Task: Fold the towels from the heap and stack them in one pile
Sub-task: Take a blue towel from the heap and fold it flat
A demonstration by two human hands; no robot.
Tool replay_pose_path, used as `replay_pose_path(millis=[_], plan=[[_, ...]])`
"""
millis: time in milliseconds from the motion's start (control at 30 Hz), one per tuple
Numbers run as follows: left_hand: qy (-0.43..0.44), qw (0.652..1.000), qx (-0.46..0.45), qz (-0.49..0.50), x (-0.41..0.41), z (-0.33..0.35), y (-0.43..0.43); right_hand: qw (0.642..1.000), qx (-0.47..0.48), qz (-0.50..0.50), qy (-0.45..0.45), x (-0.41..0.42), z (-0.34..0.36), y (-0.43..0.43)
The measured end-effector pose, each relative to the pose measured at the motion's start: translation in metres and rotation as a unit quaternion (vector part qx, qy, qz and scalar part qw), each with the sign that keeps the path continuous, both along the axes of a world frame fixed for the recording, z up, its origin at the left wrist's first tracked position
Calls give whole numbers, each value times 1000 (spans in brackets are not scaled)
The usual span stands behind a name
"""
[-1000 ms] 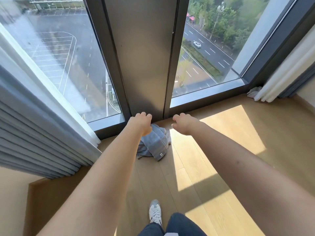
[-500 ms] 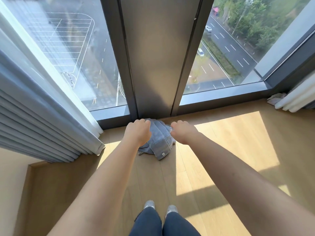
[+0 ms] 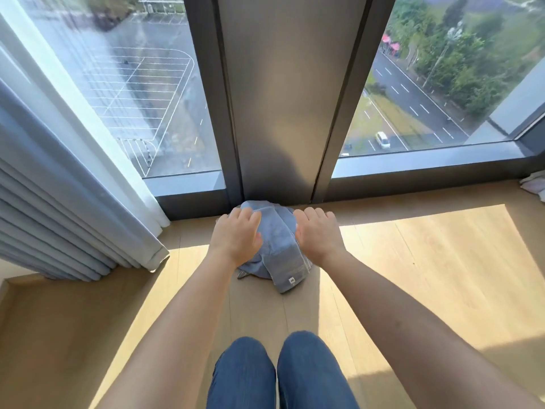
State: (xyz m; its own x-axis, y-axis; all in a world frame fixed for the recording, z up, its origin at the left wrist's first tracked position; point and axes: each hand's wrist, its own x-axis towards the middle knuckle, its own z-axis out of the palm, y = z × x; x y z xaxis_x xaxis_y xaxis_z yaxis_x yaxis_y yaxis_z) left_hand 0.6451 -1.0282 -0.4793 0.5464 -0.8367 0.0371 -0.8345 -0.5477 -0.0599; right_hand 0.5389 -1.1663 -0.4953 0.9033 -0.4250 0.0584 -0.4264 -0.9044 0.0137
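Note:
A small heap of light blue towels point(image 3: 280, 246) lies crumpled on the wooden floor point(image 3: 413, 261), right against the foot of the dark window pillar point(image 3: 280, 113). One strip with a small white label sticks out toward me. My left hand point(image 3: 236, 234) rests on the heap's left side, fingers spread over the cloth. At the heap's right edge my right hand point(image 3: 317, 231) touches the cloth, fingers slightly apart. Neither hand has closed on a towel.
Floor-to-ceiling windows stand on both sides of the pillar. A grey and white curtain point(image 3: 59, 202) hangs at the left down to the floor. Some white cloth point(image 3: 535, 187) lies at the far right edge. My knees in blue jeans point(image 3: 280, 373) are below.
I have come closer and lower to the heap. Both hands went from loose fists above the towels to spread fingers on them.

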Motion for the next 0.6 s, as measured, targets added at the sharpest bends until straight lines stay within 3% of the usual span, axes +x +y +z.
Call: replay_pose_path(millis=[200,333,433,600], plan=[[-97,993,-60,-24,32,-106,-4,996,-16,26,-90,34,-106,-14],[-59,996,-66,25,28,-147,2,996,0,-1,-92,33,-145,-3],[17,997,-33,62,13,-155,11,999,40,17,-6,19,-155,11],[28,995,-51,78,25,-157,4,998,45,27,-21,32,-155,1]])
